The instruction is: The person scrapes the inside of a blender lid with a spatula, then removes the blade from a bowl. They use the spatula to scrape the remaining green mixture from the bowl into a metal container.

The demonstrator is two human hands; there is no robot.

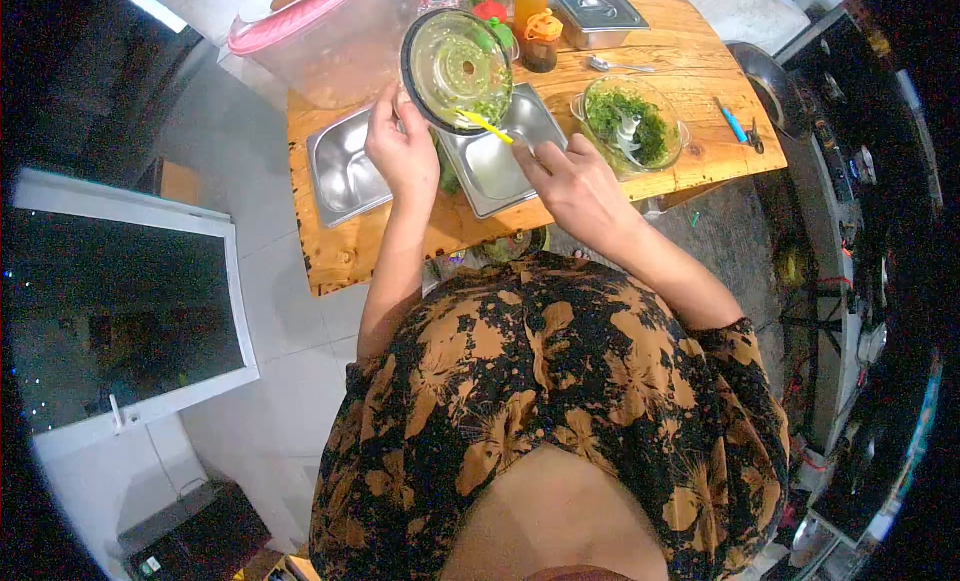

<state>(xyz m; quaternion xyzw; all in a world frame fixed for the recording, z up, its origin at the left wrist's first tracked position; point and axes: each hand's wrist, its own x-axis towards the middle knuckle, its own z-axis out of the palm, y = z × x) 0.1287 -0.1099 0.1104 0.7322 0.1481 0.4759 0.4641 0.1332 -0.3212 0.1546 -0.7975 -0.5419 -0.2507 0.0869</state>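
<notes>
My left hand (402,146) grips a clear round lid (470,56) by its dark rim and holds it tilted above the table. Bits of chopped green cling to the lid's inner face, which has a small hole at its middle. In my right hand (575,186) is a yellow utensil (490,129), perhaps a small spatula; its tip touches or lies very near the lid's lower inside. To the right, a glass bowl (684,141) holds chopped green herbs (650,131) with a white chopper blade (627,131) standing among them.
Two steel trays (345,171) (500,171) lie under my hands on the wooden table (720,61). Behind stand a pink-lidded plastic box (330,41), an orange-capped jar (541,46) and a lidded steel container (598,16). A spoon (615,67), blue-handled knife (731,121) and scissors (756,139) lie right.
</notes>
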